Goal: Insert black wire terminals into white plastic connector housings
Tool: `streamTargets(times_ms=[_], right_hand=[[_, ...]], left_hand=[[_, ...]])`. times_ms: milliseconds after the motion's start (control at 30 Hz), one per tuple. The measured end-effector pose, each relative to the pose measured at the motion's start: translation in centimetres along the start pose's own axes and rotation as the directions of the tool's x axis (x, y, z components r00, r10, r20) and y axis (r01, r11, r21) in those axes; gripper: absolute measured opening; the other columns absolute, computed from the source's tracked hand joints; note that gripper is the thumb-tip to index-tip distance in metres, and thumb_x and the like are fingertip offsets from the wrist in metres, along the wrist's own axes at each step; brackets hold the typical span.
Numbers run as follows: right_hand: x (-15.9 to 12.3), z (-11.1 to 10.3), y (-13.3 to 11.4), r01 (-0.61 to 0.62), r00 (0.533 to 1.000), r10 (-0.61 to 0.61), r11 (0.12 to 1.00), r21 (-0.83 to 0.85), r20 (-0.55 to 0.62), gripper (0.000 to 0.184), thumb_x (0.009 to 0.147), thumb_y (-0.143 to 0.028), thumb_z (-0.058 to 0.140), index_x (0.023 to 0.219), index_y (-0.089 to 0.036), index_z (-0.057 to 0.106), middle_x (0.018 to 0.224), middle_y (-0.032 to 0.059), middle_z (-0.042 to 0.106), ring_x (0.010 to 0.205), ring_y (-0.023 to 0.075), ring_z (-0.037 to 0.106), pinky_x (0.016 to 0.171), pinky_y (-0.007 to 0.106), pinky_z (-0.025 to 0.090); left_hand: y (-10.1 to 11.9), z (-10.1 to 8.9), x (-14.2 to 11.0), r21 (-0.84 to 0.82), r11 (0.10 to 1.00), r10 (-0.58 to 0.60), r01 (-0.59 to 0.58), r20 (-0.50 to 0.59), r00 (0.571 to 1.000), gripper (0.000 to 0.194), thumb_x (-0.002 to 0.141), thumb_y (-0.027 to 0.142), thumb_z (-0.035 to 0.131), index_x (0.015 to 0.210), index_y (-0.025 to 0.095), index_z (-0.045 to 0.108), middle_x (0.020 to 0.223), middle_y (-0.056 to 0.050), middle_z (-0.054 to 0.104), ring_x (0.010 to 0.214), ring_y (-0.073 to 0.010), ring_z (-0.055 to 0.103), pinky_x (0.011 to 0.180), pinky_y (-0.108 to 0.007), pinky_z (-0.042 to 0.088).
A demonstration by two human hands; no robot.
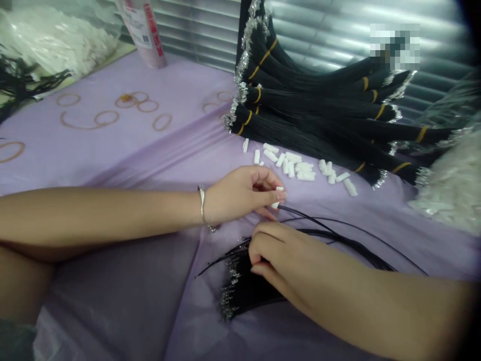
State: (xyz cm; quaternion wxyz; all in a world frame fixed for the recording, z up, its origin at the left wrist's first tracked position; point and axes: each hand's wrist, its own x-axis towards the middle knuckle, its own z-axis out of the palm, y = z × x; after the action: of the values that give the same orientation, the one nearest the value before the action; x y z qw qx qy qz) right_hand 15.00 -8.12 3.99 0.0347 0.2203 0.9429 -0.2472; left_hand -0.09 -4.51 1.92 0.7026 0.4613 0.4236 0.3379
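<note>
Between thumb and fingers, my left hand [244, 194] pinches a small white connector housing [275, 205]. Thin black wires [300, 212] run from that housing toward the right. Just below, my right hand [280, 248] is closed, its fingertips at a few black wires over a thick bundle of black wires [250, 288]. Silvery metal terminals [227, 301] tip the bundle's left end. My right hand and forearm hide part of the bundle. Several loose white connector housings [296, 168] lie on the purple cloth [150, 165] beyond my left hand.
Tied bundles of black wire [319, 108] are stacked at the back right. A heap of white pieces [451, 190] lies at the right edge, and a bag of white pieces [56, 40] at the back left. Rubber bands [107, 118] and a pink-and-white container [145, 32] are on the left side.
</note>
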Motion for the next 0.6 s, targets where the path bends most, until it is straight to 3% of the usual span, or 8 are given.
streamTargets(times_ms=[100,200,367,600], right_hand=[[-0.4,-1.5,0.0,-0.2,0.978,0.206,0.955,0.22,-0.005,0.012,0.083,-0.011,0.049,0.076,-0.019,0.054,0.069,-0.0023,0.057,0.058,0.0091,0.049,0.053,0.023,0.04],[-1.0,-2.4,0.3,-0.276,0.956,0.294,0.882,0.383,0.014,0.009,0.086,-0.02,0.048,0.08,-0.021,0.054,0.067,-0.0057,0.055,0.054,0.0062,0.045,0.048,0.019,0.036],[-1.5,-2.8,0.8,-0.259,0.954,0.3,0.778,0.572,0.023,0.011,0.087,-0.023,0.046,0.08,-0.021,0.054,0.07,-0.0052,0.054,0.059,0.0054,0.045,0.05,0.016,0.036],[-1.9,-2.6,1.2,-0.204,0.948,0.299,0.831,0.517,-0.108,0.013,0.091,-0.025,0.04,0.083,-0.02,0.049,0.076,-0.0029,0.053,0.068,0.008,0.048,0.06,0.02,0.039]], left_hand=[[0.0,0.0,0.0,0.023,1.0,0.003,-0.003,0.007,1.0,0.006,0.078,0.012,0.057,0.079,0.009,0.052,0.073,0.0,0.055,0.067,-0.0062,0.058,0.06,-0.018,0.055],[0.1,-0.1,0.0,0.054,0.998,0.01,-0.011,0.004,1.0,0.008,0.079,0.015,0.057,0.079,0.009,0.052,0.074,-0.001,0.056,0.066,-0.0049,0.056,0.059,-0.016,0.053],[0.2,0.1,-0.1,0.037,0.999,-0.013,0.013,-0.011,1.0,0.008,0.078,0.016,0.058,0.079,0.009,0.053,0.076,0.0,0.057,0.063,-0.0039,0.055,0.06,-0.017,0.052],[0.4,0.0,-0.2,0.048,0.999,-0.023,0.023,0.006,1.0,0.01,0.079,0.018,0.058,0.081,0.01,0.053,0.072,0.001,0.058,0.061,-0.0042,0.056,0.059,-0.017,0.05]])
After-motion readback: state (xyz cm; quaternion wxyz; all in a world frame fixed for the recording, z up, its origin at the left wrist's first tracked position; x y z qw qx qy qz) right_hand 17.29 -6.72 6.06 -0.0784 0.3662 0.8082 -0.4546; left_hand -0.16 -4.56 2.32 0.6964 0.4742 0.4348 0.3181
